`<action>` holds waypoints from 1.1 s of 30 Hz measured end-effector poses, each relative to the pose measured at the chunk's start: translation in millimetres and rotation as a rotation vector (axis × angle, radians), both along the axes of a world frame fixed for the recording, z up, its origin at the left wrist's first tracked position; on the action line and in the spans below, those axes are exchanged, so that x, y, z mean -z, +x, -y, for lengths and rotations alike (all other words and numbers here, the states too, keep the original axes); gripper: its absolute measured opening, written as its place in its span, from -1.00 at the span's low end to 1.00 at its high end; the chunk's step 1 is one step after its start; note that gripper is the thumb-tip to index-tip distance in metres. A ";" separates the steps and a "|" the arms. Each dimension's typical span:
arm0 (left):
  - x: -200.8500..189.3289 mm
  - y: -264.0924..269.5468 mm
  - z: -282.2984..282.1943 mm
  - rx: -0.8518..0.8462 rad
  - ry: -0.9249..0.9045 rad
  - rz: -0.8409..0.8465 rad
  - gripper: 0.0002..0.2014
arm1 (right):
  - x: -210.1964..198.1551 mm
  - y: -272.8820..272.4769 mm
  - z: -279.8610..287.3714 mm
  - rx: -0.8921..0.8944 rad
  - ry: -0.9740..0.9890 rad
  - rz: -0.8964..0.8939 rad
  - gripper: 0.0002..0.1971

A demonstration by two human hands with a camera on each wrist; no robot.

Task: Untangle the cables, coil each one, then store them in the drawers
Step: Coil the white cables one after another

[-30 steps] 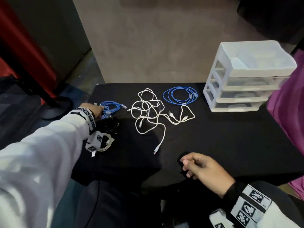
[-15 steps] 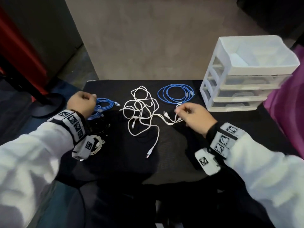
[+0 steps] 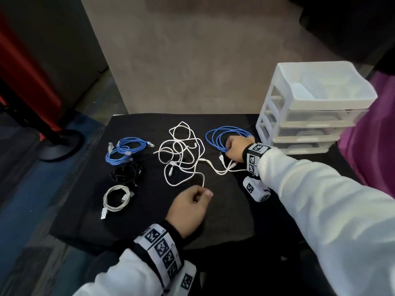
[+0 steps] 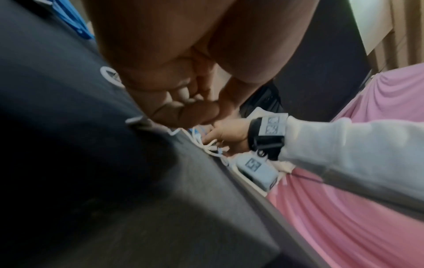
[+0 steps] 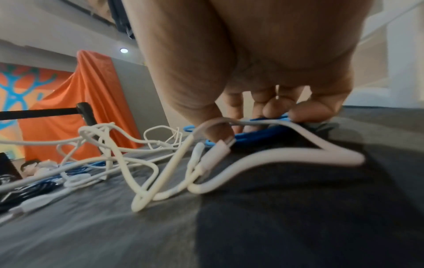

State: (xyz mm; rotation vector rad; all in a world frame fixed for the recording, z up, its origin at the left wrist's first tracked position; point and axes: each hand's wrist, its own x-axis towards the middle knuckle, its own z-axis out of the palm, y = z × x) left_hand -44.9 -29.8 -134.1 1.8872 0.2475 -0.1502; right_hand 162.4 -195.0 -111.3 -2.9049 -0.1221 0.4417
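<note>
Blue coil (image 3: 224, 136) lies right of centre in the head view, beside the drawers (image 3: 307, 129). The right hand (image 3: 235, 149) curls its fingers round it. The left hand (image 3: 188, 208) pinches the white tangle's (image 3: 181, 154) end. A white loop lies by the coil, so lifting may drag the tangle along.

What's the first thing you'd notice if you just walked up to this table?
The big messy knot of white cables in the middle of the black table grabs the eye first. Next, the person's right hand grips the blue coil beside the white plastic drawers, while the left hand pinches one white cable end. Three neat coils, blue, black and white, line the left side.
</note>
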 end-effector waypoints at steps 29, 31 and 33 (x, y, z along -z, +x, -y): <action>-108.8 -72.2 -3.0 0.154 -0.042 0.309 -0.74 | -78.1 -169.5 15.1 -0.563 0.653 0.487 -0.88; -128.0 -85.1 -8.5 0.151 -0.283 0.303 -0.70 | -90.9 -167.1 18.5 -0.489 0.641 0.542 -0.87; -148.0 -96.5 -21.0 0.104 -0.555 0.303 -0.75 | -98.8 -159.8 26.7 -0.403 0.614 0.544 -0.85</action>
